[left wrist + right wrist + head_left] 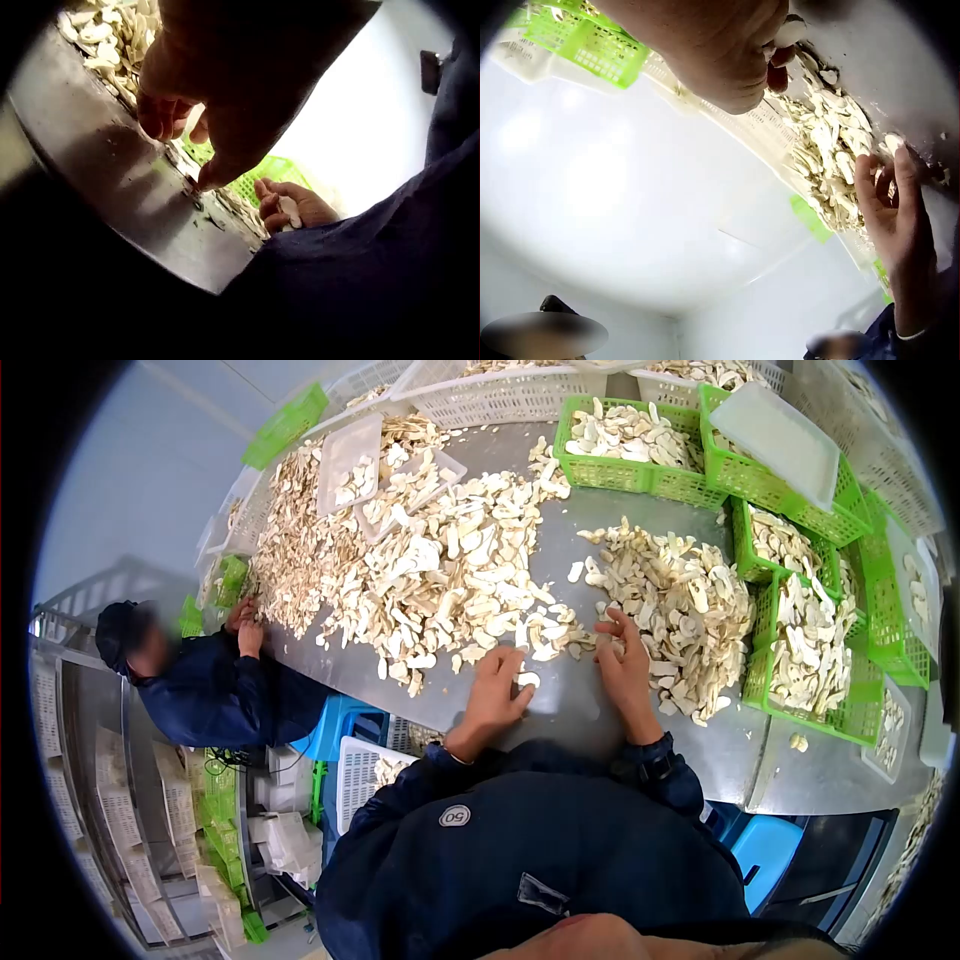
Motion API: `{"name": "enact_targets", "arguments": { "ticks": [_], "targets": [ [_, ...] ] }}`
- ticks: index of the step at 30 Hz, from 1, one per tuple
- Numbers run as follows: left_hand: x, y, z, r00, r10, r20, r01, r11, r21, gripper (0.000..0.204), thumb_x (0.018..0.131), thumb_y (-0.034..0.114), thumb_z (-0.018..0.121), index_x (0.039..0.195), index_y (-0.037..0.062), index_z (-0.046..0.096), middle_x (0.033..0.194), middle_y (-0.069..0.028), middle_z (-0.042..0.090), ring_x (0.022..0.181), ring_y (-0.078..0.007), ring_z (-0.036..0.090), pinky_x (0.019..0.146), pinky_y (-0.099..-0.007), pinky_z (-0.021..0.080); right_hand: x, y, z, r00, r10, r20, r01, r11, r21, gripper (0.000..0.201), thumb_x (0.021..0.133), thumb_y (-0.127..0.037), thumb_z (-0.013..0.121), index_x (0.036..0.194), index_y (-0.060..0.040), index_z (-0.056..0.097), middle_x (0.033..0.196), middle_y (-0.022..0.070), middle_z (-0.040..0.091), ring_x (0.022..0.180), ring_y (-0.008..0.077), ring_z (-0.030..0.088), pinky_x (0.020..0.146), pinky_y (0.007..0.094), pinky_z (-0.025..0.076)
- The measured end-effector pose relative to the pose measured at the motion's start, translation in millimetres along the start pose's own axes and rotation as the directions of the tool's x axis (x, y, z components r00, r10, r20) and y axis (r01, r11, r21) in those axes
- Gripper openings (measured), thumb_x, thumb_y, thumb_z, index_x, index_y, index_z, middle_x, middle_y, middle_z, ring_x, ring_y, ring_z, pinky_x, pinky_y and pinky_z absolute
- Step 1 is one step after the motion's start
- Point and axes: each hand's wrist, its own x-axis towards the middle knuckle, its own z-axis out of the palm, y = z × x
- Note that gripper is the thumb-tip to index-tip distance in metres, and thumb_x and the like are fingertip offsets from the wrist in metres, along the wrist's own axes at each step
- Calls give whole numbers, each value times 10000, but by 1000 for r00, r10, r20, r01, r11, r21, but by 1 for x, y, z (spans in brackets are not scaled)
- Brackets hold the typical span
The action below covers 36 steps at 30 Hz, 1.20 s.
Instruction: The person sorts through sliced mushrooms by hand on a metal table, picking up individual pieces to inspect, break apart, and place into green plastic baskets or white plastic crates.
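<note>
Pale dried slices (440,575), some with curved edges, lie in a big heap on the metal table. My left hand (492,698) is low over the table at the heap's near edge, its thumb apart from its fingers. One loose slice (528,680) shows right by its thumb; in the right wrist view that slice (894,142) is at the thumb tip. Opposite, my right hand (626,665) is bent beside a second heap (680,605). It pinches a pale slice (790,32), which also shows against the fingers in the left wrist view.
Green baskets (812,660) filled with slices line the table's right side. White crates (500,398) stand along the back, and clear trays (350,465) rest on the far heap. Another person (215,680) works at the left end. A blue stool (768,855) stands below the table.
</note>
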Motion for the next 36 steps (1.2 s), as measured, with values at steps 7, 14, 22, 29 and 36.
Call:
{"name": "enact_targets", "arguments": {
  "ticks": [7, 14, 22, 29, 36],
  "targets": [
    [35, -1, 8, 994, -9, 112, 16, 998, -62, 630, 797, 121, 732, 1339, -25, 445, 1326, -257, 446, 1179, -424, 497, 997, -426, 442, 1, 9, 3, 1000, -14, 8, 14, 1000, -6, 352, 911, -105, 577, 1253, -19, 569, 1017, 80, 681, 846, 146, 634, 717, 256, 508],
    [94, 31, 43, 897, 191, 399, 88, 806, -586, 629, 777, 79, 692, 1360, 27, 462, 1384, -227, 436, 1290, -396, 445, 1024, -398, 433, 0, -6, -14, 894, 61, 444, -205, 937, 283, 217, 916, -133, 610, 1119, -66, 645, 892, 17, 657, 756, 68, 584, 599, 213, 458],
    [138, 1, 21, 988, 141, -65, -124, 967, 221, 446, 821, 117, 636, 1254, 59, 542, 1162, -169, 572, 964, -342, 621, 752, -415, 541, -8, -32, -5, 586, 245, 773, -497, 862, 104, 417, 922, -169, 612, 1320, -69, 536, 1107, 38, 608, 758, 79, 576, 570, 207, 430],
    [123, 1, 9, 992, 86, 88, -86, 996, -6, 314, 811, 73, 626, 1121, 24, 613, 1102, -188, 602, 881, -358, 637, 740, -419, 533, 2, 35, 14, 881, 291, 374, -420, 845, 332, 461, 927, -122, 575, 1370, -61, 460, 1189, 72, 579, 793, 105, 586, 564, 242, 455],
    [102, 10, 14, 993, -72, 94, 81, 993, -92, 232, 843, 114, 650, 1064, 44, 635, 987, -147, 603, 878, -358, 615, 735, -410, 508, 14, 19, -8, 903, 375, 212, -426, 702, 571, 424, 936, -86, 569, 1349, -51, 479, 1168, 71, 568, 762, 95, 561, 565, 234, 443]
  ]
}}
